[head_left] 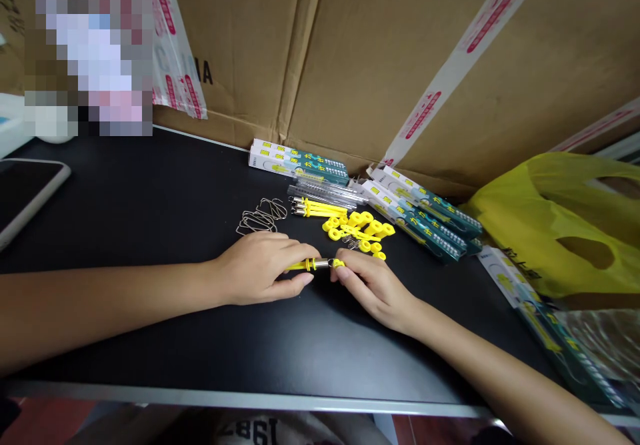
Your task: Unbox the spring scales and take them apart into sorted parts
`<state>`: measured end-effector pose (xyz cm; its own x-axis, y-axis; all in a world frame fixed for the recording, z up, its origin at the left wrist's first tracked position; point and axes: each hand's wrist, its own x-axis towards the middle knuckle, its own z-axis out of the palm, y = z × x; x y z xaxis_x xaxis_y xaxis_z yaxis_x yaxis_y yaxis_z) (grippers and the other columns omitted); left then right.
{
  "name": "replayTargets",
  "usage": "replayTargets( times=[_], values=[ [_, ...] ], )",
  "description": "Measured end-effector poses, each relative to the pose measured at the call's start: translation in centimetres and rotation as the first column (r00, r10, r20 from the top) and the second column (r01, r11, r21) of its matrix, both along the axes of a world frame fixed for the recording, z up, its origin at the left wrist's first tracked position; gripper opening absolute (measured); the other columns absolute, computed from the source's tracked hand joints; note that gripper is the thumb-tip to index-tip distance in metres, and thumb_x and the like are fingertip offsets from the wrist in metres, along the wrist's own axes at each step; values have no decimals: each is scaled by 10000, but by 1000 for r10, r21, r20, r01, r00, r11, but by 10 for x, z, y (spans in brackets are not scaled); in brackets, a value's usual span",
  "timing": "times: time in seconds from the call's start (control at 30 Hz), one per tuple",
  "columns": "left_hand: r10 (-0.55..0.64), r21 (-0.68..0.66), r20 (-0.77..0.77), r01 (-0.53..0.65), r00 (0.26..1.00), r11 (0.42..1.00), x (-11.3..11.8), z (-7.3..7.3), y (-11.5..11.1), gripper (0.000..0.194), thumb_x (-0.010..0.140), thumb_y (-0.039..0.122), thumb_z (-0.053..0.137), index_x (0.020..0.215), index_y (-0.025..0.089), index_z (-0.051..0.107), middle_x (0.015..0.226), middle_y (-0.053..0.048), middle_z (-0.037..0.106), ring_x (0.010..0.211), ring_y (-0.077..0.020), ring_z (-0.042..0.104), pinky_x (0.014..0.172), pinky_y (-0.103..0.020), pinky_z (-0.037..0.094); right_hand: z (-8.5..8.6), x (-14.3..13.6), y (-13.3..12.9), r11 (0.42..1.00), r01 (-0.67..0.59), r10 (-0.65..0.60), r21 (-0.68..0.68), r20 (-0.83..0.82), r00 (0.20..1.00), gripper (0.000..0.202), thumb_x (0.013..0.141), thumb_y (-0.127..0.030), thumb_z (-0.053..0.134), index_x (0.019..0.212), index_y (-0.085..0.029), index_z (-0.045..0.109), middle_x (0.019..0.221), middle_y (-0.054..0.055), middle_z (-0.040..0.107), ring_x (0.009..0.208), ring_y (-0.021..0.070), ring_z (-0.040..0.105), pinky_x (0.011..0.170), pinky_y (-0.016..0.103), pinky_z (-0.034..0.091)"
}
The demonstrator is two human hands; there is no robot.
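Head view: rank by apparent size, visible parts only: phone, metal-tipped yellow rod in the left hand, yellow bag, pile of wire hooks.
1. Yellow bag, cut by the frame
2. Phone, also cut off
3. Pile of wire hooks
4. Metal-tipped yellow rod, partly covered by the left hand

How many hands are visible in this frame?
2: the left hand, holding a yellow rod with a metal end, and the right hand, pinching a small yellow piece at that end. The pixelated patch at upper left could hide others.

Phone (27,195) far L, yel. plastic bag (545,198) R, taped cardbd (390,38) at back
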<state>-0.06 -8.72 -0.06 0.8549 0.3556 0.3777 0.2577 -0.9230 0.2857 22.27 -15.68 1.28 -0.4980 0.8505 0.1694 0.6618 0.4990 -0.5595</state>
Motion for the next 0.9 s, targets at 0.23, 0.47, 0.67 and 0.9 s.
replayTargets(
  times=[0.23,0.47,0.67,0.9],
  values=[
    [-2,36,33,1,999,999,0,-1,-1,195,958,314,404,974,192,555,864,20,669,763,-129,628,693,-234,423,-6,-2,-2,987,7,-29,159,139,990,120,960,-234,373,994,-201,484,862,69,621,719,157,561,642,268,409],
    [-1,49,88,-3,996,999,0,-2,-3,111,945,269,428,963,187,500,856,29,653,728,-108,638,650,-215,427,-7,-9,-11,993,101,-104,67,45,994,67,940,-248,409,880,-221,426,619,-28,500,476,107,414,484,240,304],
    [-81,67,61,77,995,995,0,-3,-4,63,918,191,411,943,186,468,849,19,638,721,-108,628,632,-208,431,-7,-14,-13,928,67,-185,-367,-297,937,171,948,-362,436,875,-207,438,582,-64,401,507,87,379,490,221,286],
    [-65,31,60,63,996,998,1,0,-5,157,936,309,422,1005,186,492,820,22,655,685,-110,629,606,-204,419,-6,-16,-13,863,2,-244,-505,-415,877,235,916,-413,495,860,-188,457,597,-65,407,509,70,372,474,203,284]
  ],
)
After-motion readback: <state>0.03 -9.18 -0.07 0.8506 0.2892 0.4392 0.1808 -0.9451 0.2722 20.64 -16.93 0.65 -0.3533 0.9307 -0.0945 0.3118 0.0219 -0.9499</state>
